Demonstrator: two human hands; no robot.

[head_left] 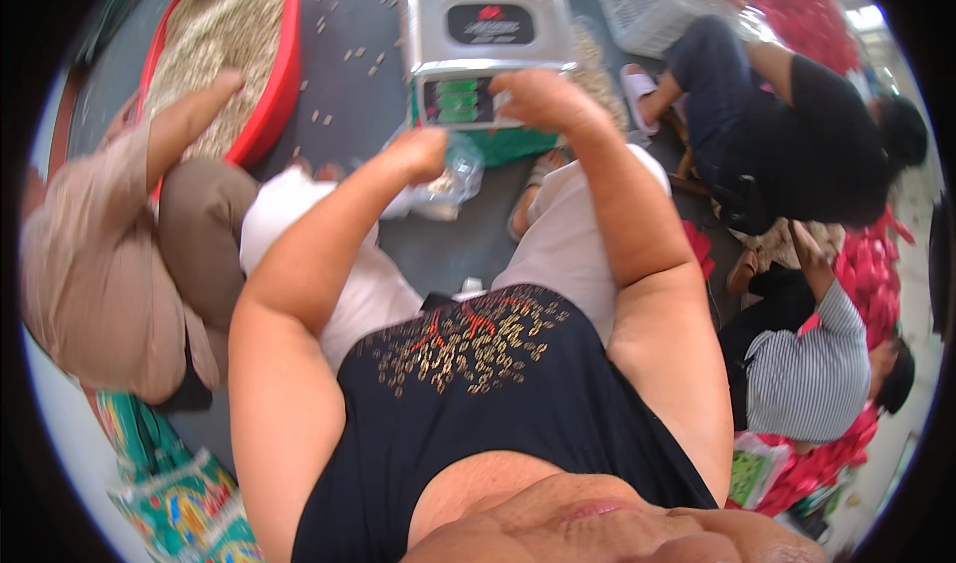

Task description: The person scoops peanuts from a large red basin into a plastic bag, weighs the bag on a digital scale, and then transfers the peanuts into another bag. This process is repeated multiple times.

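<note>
My left hand (423,155) is closed on a clear plastic bag (453,177), which hangs between my knees with some pale pieces low in it. Just ahead stands a silver weighing scale (428,27) with a flat metal pan and a green-lit display (458,101) facing me. At the right end of that display panel is my right hand (543,100), its fingers stretched toward the panel and nothing seen in them. Whether the fingertips touch the panel I cannot tell.
A large red tub (289,75) full of pale, small pieces stands at the far left, with another person's hand (227,83) over it. Loose pieces lie on the dark floor (344,25). A white plastic crate (647,10) and two seated people are to the right.
</note>
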